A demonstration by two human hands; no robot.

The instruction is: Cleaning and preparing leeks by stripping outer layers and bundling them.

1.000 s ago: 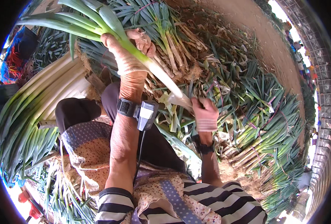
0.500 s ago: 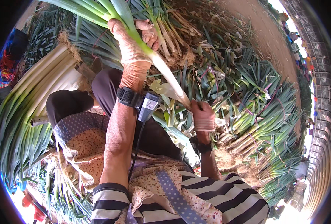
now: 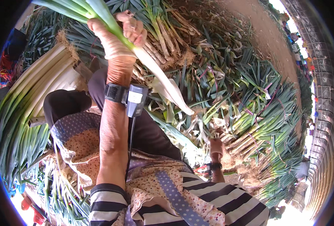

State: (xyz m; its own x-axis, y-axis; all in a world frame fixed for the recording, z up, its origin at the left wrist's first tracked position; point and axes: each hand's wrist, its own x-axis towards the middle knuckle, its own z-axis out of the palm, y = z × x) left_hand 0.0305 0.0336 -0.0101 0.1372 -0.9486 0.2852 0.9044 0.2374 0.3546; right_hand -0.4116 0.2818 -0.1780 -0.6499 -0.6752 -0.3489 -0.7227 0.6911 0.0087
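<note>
My left hand [image 3: 116, 37] is closed around a long green onion [image 3: 155, 67] where its green leaves meet the white shank. The onion slants down to the right, and a loose pale outer leaf [image 3: 161, 88] hangs along its lower part. Below the onion's root end is my right hand [image 3: 216, 147], closed and apart from the onion. A thin pale strip [image 3: 203, 130] runs up from its fingers, which are small and partly hidden. Behind my left hand lies a bunch of unpeeled green onions [image 3: 163, 32] with brown roots.
Peeled white onions [image 3: 42, 77] are stacked at the left beside my knee [image 3: 67, 103]. Tied green onion bundles [image 3: 257, 128] lie at the right, with leaf scraps [image 3: 182, 132] before me. Bare ground [image 3: 261, 30] stretches along the far right, beside a ribbed structure [image 3: 325, 75].
My right hand has left the onion's root end and moved down toward me, with a pale strip at its fingers. My left hand and the onion have shifted left.
</note>
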